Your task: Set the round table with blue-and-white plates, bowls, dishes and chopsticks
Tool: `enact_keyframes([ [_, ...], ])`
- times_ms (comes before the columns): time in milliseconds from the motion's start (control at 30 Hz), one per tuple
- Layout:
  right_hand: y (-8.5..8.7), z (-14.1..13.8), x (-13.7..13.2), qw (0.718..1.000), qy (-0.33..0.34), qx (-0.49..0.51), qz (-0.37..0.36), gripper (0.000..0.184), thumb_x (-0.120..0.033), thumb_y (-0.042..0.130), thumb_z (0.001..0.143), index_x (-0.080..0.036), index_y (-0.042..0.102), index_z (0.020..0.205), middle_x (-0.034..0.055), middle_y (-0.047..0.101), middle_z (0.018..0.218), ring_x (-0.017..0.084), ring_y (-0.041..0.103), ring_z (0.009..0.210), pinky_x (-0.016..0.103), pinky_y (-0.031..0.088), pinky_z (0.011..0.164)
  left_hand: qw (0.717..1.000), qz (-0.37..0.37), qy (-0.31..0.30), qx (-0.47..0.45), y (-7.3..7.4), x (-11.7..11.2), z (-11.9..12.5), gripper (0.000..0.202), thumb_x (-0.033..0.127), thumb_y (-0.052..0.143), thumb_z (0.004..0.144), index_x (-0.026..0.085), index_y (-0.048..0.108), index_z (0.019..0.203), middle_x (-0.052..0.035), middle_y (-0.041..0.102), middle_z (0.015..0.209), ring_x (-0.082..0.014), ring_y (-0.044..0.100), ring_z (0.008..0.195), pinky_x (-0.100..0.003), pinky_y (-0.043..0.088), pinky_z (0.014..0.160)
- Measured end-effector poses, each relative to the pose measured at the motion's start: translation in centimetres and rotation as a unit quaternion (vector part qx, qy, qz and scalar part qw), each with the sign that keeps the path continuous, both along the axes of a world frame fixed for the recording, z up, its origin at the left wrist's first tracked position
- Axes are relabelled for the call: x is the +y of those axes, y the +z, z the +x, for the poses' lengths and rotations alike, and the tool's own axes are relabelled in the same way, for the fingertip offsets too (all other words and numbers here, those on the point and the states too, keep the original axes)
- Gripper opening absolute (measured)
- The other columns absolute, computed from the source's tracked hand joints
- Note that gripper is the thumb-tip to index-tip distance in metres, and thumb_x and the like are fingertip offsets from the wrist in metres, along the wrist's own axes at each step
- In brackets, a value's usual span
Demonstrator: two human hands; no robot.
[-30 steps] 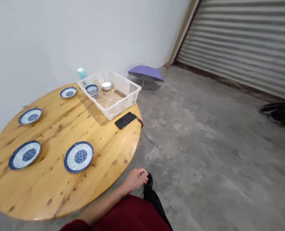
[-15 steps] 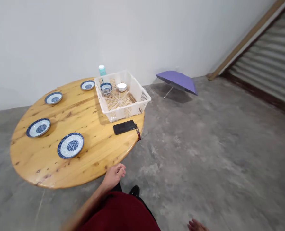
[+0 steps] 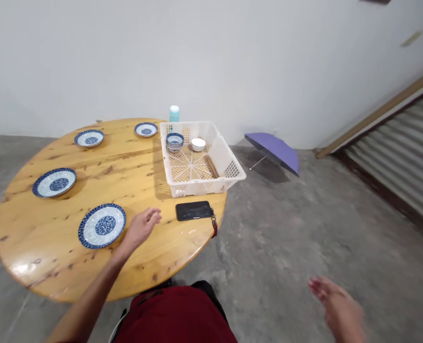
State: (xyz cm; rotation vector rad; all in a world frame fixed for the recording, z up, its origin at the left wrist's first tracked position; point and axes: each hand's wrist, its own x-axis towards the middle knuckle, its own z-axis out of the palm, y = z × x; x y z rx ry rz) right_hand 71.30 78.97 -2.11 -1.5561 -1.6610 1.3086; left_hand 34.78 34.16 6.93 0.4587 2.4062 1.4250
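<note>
My left hand (image 3: 144, 226) hovers over the table's near side with its fingers loosely bent and nothing in it. Closest to it is a blue-and-white plate (image 3: 106, 226), just to its left. To its right lies a black phone (image 3: 194, 210) with a strap hanging at the table edge. My right hand (image 3: 338, 305), slightly blurred, is out over the floor at lower right, fingers extended and holding nothing. A white plastic basket (image 3: 207, 187) at the table's right holds stacked blue-patterned bowls (image 3: 175, 141), small white dishes (image 3: 198, 144) and chopsticks (image 3: 211, 166).
More patterned plates (image 3: 55, 183) are spaced around the round wooden table (image 3: 114, 176). A light-blue bottle (image 3: 174, 114) stands behind the basket. On the concrete floor at right rests an open purple umbrella (image 3: 275, 150), near the wall and a corrugated shutter (image 3: 404, 166).
My left hand has risen from beside the table edge to above the tabletop. My right hand has come further into view from the bottom. The view has shifted closer to the table.
</note>
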Motion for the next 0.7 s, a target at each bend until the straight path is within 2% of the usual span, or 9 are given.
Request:
enact_keyframes([
  [100,6.2,-5.6,4.1,0.993,-0.067,0.081,0.062,0.031,-0.046,0.073,0.044,-0.032,0.063,0.070,0.0064,0.065,0.068,0.041,0.077,0.081,0.058,0.061,0.093,0.998,0.043,0.033,0.043,3.1,0.8,-5.2,0.044,0.052,0.051,0.087,0.017,0.067,0.109,-0.0105,0.078,0.097,-0.0256,0.075,0.090,-0.039,0.060,0.084],
  [200,12.5,-12.9,6.2,0.985,0.001,0.120,0.122,0.022,-0.042,0.075,0.058,-0.032,0.067,0.076,0.0069,0.070,0.079,0.034,0.076,0.088,0.055,0.059,0.098,0.992,0.069,0.045,0.100,6.5,2.6,-9.6,0.041,0.049,0.054,0.089,0.017,0.065,0.114,-0.0118,0.077,0.107,-0.0256,0.074,0.099,-0.040,0.060,0.088],
  [267,16.2,-18.6,7.0,0.977,0.011,0.131,0.166,0.013,-0.037,0.071,0.064,-0.031,0.066,0.073,0.0064,0.069,0.077,0.032,0.074,0.082,0.055,0.061,0.089,0.984,0.075,0.053,0.149,8.9,4.2,-12.1,0.038,0.045,0.056,0.092,0.017,0.065,0.116,-0.0128,0.075,0.116,-0.0258,0.071,0.109,-0.042,0.057,0.097],
  [300,17.8,-21.6,7.3,0.973,0.050,0.139,0.176,0.010,-0.036,0.070,0.069,-0.031,0.066,0.076,0.0057,0.071,0.082,0.028,0.073,0.080,0.050,0.061,0.086,0.981,0.080,0.054,0.169,10.0,5.2,-13.2,0.037,0.043,0.057,0.093,0.017,0.064,0.118,-0.0126,0.074,0.120,-0.0256,0.069,0.114,-0.043,0.055,0.102],
  [400,21.2,-31.3,7.6,0.953,0.119,0.205,0.186,0.007,-0.026,0.069,0.072,-0.027,0.070,0.079,0.0044,0.071,0.078,0.017,0.065,0.062,0.038,0.056,0.069,0.970,0.104,0.068,0.208,12.9,9.1,-17.0,0.031,0.036,0.056,0.096,0.015,0.063,0.119,-0.0112,0.072,0.123,-0.0246,0.065,0.122,-0.045,0.047,0.112],
  [467,22.0,-38.1,7.2,0.945,0.198,0.216,0.148,0.011,-0.020,0.067,0.075,-0.025,0.071,0.084,0.0008,0.072,0.078,0.012,0.066,0.064,0.032,0.053,0.067,0.966,0.125,0.092,0.206,13.9,12.4,-20.1,0.027,0.033,0.057,0.097,0.016,0.063,0.117,-0.0106,0.070,0.123,-0.0252,0.062,0.127,-0.045,0.044,0.115],
  [533,21.7,-44.8,6.4,0.940,0.253,0.208,0.101,0.014,-0.013,0.062,0.082,-0.023,0.069,0.087,-0.0010,0.071,0.075,0.010,0.064,0.061,0.027,0.050,0.063,0.967,0.149,0.115,0.173,13.8,16.2,-23.4,0.022,0.033,0.061,0.096,0.017,0.063,0.111,-0.0103,0.070,0.122,-0.0268,0.060,0.128,-0.045,0.045,0.115],
  [600,20.3,-51.1,5.3,0.940,0.294,0.169,0.044,0.014,-0.006,0.060,0.084,-0.018,0.066,0.088,-0.0024,0.067,0.070,0.009,0.061,0.058,0.024,0.049,0.062,0.971,0.168,0.135,0.107,12.5,20.1,-26.4,0.018,0.032,0.064,0.095,0.017,0.062,0.105,-0.0104,0.069,0.118,-0.0286,0.061,0.127,-0.046,0.047,0.112],
  [700,16.9,-59.3,3.4,0.921,0.370,0.123,-0.015,0.010,-0.007,0.062,0.085,-0.016,0.064,0.088,-0.0029,0.063,0.068,0.010,0.060,0.059,0.022,0.049,0.060,0.963,0.173,0.202,-0.047,8.9,25.4,-29.6,0.016,0.030,0.063,0.096,0.015,0.061,0.101,-0.0120,0.068,0.112,-0.0309,0.062,0.123,-0.048,0.052,0.105],
])
